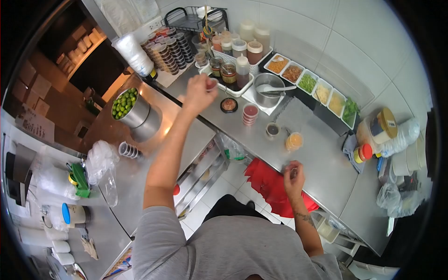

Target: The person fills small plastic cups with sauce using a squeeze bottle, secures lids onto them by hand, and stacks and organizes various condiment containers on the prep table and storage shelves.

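My left hand (200,93) is stretched out over the steel counter, its fingers closed round a small plastic sauce cup (212,84) with reddish contents. Closed fingers of my right hand (294,183), at the counter's front edge, hold a small round item (293,173) that I cannot make out. Between the hands stand a stack of cups with red sauce (250,114), a cup of dark sauce (272,129) and a stack of cups with orange contents (294,141). Near my left hand lies a round black dish (228,105) with a brown filling.
A steel pot (269,89) holds a ladle (277,88). Behind it are squeeze bottles (242,70) and trays of chopped toppings (308,83). A steel container of limes (135,112) stands left. Red cloth (275,186) hangs below the front edge.
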### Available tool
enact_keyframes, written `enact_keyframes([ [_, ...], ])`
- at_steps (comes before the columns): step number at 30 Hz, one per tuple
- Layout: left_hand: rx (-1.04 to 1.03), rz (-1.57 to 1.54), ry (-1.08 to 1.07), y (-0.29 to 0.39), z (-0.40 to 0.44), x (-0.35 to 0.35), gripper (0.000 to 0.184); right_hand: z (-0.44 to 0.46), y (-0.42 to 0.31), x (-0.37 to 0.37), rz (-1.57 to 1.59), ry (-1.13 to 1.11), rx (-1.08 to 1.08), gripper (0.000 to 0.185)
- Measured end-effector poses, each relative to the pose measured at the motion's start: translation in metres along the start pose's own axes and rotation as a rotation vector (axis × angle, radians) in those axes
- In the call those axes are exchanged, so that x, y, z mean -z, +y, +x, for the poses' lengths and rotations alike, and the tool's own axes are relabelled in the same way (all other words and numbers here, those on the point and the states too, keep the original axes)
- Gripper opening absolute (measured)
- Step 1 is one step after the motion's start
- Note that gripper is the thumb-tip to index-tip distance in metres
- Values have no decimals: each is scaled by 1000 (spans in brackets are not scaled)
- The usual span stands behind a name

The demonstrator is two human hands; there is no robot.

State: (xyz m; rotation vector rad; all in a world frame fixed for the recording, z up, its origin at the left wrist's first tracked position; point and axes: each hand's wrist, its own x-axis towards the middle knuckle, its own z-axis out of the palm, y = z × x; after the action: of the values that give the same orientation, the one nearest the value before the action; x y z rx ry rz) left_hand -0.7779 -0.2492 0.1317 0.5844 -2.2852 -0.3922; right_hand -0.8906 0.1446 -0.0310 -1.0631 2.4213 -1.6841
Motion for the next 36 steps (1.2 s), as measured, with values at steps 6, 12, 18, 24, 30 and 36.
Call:
enact_keyframes([
  [6,81,69,126,-108,71,48,26,71,-72,-84,96,-65,-26,64],
  [12,83,283,238,-258,177,69,22,126,-74,-139,32,-84,-240,82],
  [18,86,404,259,-341,247,57,25,141,-71,-160,-36,-131,-247,70],
  [24,99,599,161,-355,254,52,38,148,-77,-171,-24,-143,-231,64],
  [30,48,833,-38,-368,267,66,38,152,-78,-172,-49,-149,-247,58],
  [36,29,-157,-100,-218,218,60,14,147,-64,-165,94,-174,-194,57],
])
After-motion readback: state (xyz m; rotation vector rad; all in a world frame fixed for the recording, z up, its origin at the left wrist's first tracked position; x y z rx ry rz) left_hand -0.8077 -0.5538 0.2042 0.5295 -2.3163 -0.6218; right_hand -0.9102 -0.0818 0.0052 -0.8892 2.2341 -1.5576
